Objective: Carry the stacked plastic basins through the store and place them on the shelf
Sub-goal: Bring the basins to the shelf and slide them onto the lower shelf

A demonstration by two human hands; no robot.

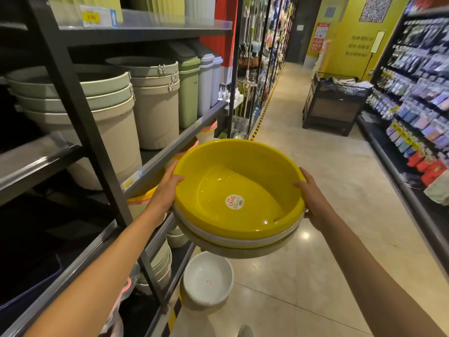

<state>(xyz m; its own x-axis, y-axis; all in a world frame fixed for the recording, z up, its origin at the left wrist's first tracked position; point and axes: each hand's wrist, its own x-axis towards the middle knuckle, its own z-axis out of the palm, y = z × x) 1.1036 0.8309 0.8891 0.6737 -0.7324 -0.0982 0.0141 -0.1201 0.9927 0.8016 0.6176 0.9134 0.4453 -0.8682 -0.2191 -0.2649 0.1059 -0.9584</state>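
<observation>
Now both hands point(167, 190) gripping stacked basins point(239, 190), nr shelf point(170, 152)

I see the stacked basins point(239, 198) held between my left hand point(167, 190) and right hand point(313, 198), the shelf point(165, 152) to their left, another basin point(207, 279) on the floor point(340, 190) below.

2 bare forearms are showing in the head view, both uncovered from the elbow area down to the wrist, with no sleeve edge appearing anywhere along them. The left hand point(167, 190) is wearing no glove, ring, or band that can be made out, and the right hand point(313, 198) is likewise showing bare fingers and a bare wrist. At the bottom edge, a pale shoe tip point(245, 332) is peeking into view, too blurred for detail.
</observation>
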